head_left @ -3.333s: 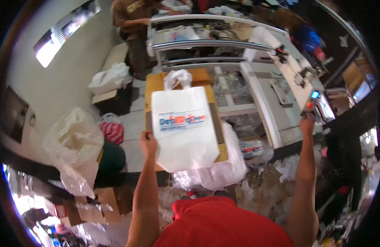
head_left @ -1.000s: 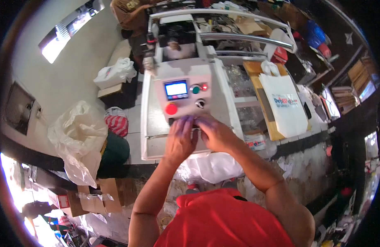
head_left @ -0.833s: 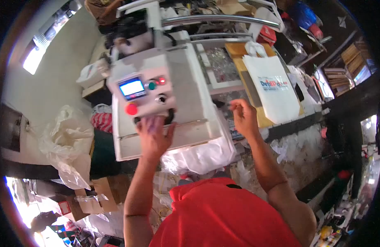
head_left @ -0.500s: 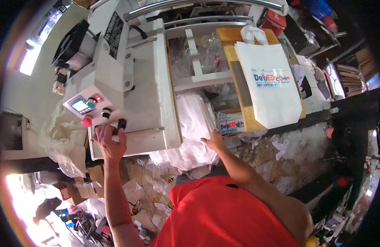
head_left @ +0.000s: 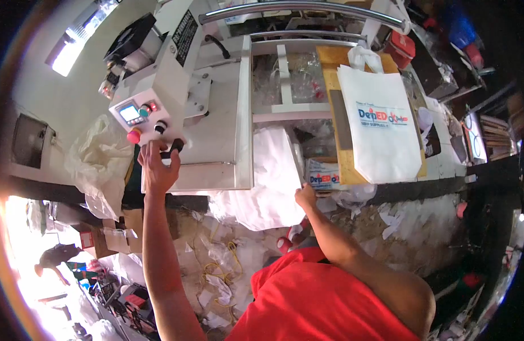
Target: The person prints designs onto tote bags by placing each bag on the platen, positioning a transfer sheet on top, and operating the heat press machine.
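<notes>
The left hand [head_left: 158,170] is reaching forward to the machine [head_left: 162,82], its fingers clamping on the black handle [head_left: 175,148] below the control panel, with the thumb lying near the handle's free end. The panel is facing the person at a tilt: its screen [head_left: 129,113] is glowing, the red button [head_left: 133,136] is sitting below it, and the green button [head_left: 144,110] and black knob [head_left: 160,127] are standing to the right. The machine's head is hanging over the left part of the bench [head_left: 216,145].

The right hand [head_left: 305,195] is touching the right edge of the white stack [head_left: 270,170], low down; the fingers are partly hiding themselves, so whether they are pinching it cannot be told. The stack is lying beside the bench's right edge, its lower end drooping above the littered floor [head_left: 341,221]. Just to the right of the stack, a printed pack [head_left: 322,173] is lying low.

Farther right, a white printed bag [head_left: 381,142] is lying flat on a yellow board [head_left: 330,57], its straps pointing away from the person. A red box [head_left: 399,48] is standing beyond the board, and a metal rail [head_left: 301,7] is running across the far side.
</notes>
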Available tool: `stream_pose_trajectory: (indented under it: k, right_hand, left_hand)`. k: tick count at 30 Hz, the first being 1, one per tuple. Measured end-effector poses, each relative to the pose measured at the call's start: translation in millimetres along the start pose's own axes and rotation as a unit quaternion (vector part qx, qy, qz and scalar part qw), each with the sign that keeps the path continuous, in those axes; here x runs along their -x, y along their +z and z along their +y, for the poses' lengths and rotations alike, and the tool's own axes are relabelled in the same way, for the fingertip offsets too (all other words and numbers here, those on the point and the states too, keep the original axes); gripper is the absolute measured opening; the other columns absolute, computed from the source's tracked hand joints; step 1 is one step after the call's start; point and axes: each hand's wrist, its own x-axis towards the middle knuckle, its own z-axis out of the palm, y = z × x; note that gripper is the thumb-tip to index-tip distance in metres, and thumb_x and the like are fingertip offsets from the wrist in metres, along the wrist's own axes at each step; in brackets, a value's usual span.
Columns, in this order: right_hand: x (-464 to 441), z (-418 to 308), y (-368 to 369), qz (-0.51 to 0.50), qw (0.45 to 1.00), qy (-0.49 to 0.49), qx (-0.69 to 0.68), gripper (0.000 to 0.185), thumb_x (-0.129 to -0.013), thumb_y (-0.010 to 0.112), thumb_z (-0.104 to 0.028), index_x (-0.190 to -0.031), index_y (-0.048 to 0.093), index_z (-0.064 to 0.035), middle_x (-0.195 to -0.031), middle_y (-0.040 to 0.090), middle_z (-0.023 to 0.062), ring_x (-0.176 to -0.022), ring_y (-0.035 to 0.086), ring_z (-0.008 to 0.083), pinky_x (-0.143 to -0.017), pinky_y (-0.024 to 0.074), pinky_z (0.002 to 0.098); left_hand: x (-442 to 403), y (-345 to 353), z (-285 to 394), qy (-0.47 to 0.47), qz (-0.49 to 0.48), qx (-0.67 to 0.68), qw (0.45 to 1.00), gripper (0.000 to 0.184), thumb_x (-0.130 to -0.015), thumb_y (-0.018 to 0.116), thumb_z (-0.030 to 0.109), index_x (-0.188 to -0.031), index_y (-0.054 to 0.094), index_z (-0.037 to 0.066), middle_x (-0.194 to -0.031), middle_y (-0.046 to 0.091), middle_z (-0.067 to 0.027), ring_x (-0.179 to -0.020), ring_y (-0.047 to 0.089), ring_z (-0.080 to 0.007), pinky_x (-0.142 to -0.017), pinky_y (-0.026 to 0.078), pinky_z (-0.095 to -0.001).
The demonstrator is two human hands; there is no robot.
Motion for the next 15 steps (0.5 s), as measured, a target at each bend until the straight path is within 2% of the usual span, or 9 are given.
stream_pose_trajectory:
  k: [5, 7, 8, 9, 10, 11, 12, 13, 15]
  right_hand:
    - [25.3, 3.3, -63.8, -0.075, 0.99, -0.076, -0.091, 0.032, -0.085, 0.064, -0.018, -0.112, 0.062, 0.0, -0.094, 0.069, 0.0171, -0.087, 0.067, 0.0344, -0.08, 0.0531, 0.0427]
    - [43.4, 22.8, -83.0, -0.183, 0.941, -0.119, -0.258, 0.042, -0.083, 0.065, -0.019, -0.117, 0.059, 0.0042, -0.111, 0.068, 0.0283, -0.102, 0.067, 0.0427, -0.087, 0.0521, 0.0467]
    - [74.6, 5.8, -122.9, -0.282, 0.884, -0.065, -0.367, 0.044, -0.081, 0.068, -0.018, -0.119, 0.059, 0.0038, -0.115, 0.068, 0.0219, -0.098, 0.068, 0.0357, -0.085, 0.0534, 0.042]
    - [98.8, -1.1, -150.1, -0.29, 0.872, -0.052, -0.39, 0.043, -0.083, 0.067, -0.015, -0.121, 0.058, 0.0039, -0.117, 0.067, 0.0188, -0.098, 0.067, 0.0308, -0.085, 0.0535, 0.0395]
    - [116.7, -0.1, -169.3, -0.297, 0.86, -0.038, -0.413, 0.043, -0.084, 0.066, -0.012, -0.123, 0.058, 0.0041, -0.12, 0.065, 0.0157, -0.098, 0.067, 0.0259, -0.085, 0.0536, 0.0369]
    - [126.3, 8.1, -182.9, -0.288, 0.863, -0.04, -0.413, 0.043, -0.084, 0.066, -0.012, -0.123, 0.058, 0.0041, -0.12, 0.065, 0.0157, -0.098, 0.067, 0.0259, -0.085, 0.0536, 0.0369]
    - [133.2, 18.9, -196.9, -0.263, 0.883, -0.196, -0.336, 0.047, -0.086, 0.065, -0.01, -0.13, 0.054, 0.0037, -0.12, 0.064, 0.0145, -0.099, 0.066, 0.0229, -0.085, 0.0533, 0.0347]
    - [139.9, 26.6, -213.6, -0.226, 0.878, -0.344, -0.246, 0.052, -0.087, 0.063, -0.007, -0.137, 0.051, 0.0034, -0.121, 0.063, 0.0133, -0.099, 0.065, 0.0198, -0.085, 0.053, 0.0325]
    - [171.2, 4.5, -274.6, -0.228, 0.872, -0.26, -0.348, 0.058, -0.089, 0.063, -0.007, -0.143, 0.046, 0.0009, -0.121, 0.063, 0.0138, -0.099, 0.065, 0.0195, -0.085, 0.0528, 0.0315]
  left_hand:
    - [67.8, 14.4, 71.1, -0.07, 0.177, -0.029, 0.981, 0.047, -0.081, 0.069, 0.015, -0.123, 0.052, 0.001, -0.118, 0.053, -0.0233, -0.113, 0.048, -0.0442, -0.099, 0.036, -0.0558]
    - [137.3, 32.6, 106.2, -0.155, 0.089, 0.095, 0.979, 0.05, -0.083, 0.068, 0.017, -0.126, 0.049, -0.002, -0.117, 0.051, -0.0259, -0.109, 0.048, -0.0464, -0.096, 0.039, -0.0558]
    - [190.4, 62.7, 107.2, -0.15, 0.029, 0.09, 0.984, 0.059, -0.087, 0.069, 0.022, -0.133, 0.045, -0.004, -0.127, 0.05, -0.0301, -0.117, 0.047, -0.0491, -0.101, 0.039, -0.0558]
    - [233.1, 77.4, 129.0, -0.293, -0.08, 0.137, 0.943, 0.073, -0.088, 0.074, 0.032, -0.142, 0.039, -0.004, -0.139, 0.044, -0.0337, -0.128, 0.043, -0.0519, -0.111, 0.036, -0.0551]
    - [280.4, 99.9, 134.8, -0.371, -0.137, 0.271, 0.878, 0.084, -0.088, 0.076, 0.038, -0.148, 0.034, -0.003, -0.149, 0.036, -0.0352, -0.13, 0.048, -0.0516, -0.117, 0.032, -0.0527]
    - [294.5, 80.0, 154.1, -0.521, -0.198, 0.469, 0.685, 0.083, -0.089, 0.076, 0.037, -0.149, 0.033, -0.001, -0.142, 0.044, -0.0328, -0.125, 0.053, -0.0466, -0.114, 0.037, -0.0515]
    - [292.1, 48.7, 174.2, -0.617, -0.246, 0.616, 0.423, 0.082, -0.09, 0.076, 0.035, -0.151, 0.032, 0.0, -0.136, 0.052, -0.0304, -0.12, 0.059, -0.0416, -0.111, 0.042, -0.0503]
    - [282.3, 28.6, 183.9, -0.608, -0.257, 0.62, 0.424, 0.082, -0.09, 0.076, 0.035, -0.151, 0.032, 0.0, -0.136, 0.052, -0.0304, -0.12, 0.059, -0.0416, -0.111, 0.042, -0.0503]
    - [262.1, -6.5, 193.2, -0.513, -0.228, 0.59, 0.58, 0.07, -0.094, 0.066, 0.016, -0.154, 0.031, 0.006, -0.097, 0.058, -0.011, -0.09, 0.059, -0.0216, -0.08, 0.049, -0.0359]
